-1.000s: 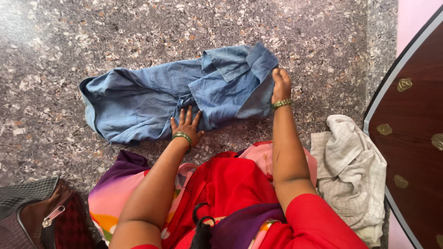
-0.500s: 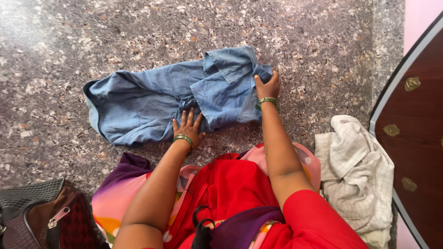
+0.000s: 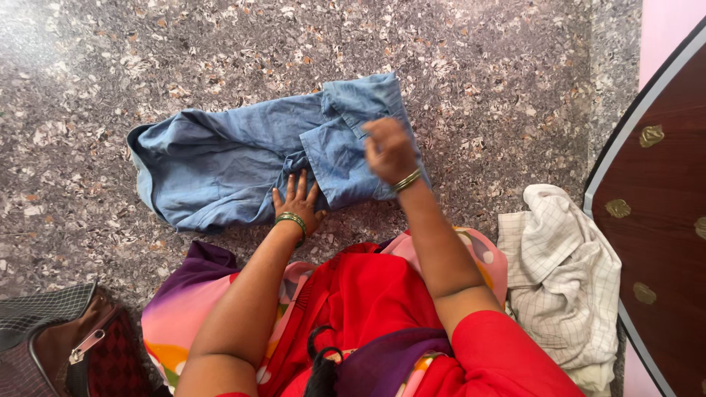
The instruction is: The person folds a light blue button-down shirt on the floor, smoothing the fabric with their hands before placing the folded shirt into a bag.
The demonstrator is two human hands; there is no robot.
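Head view: left hand (image 3: 296, 202) spread flat on blue shirt (image 3: 220, 165); right hand (image 3: 387, 149) blurred, grip unclear.

A pale checked cloth (image 3: 562, 279) lies crumpled at the lower right of the frame, just beside a dark wooden panel (image 3: 662, 220) with brass studs. A brown and black bag (image 3: 66, 345) sits in the lower left corner on the speckled stone floor (image 3: 147, 51).
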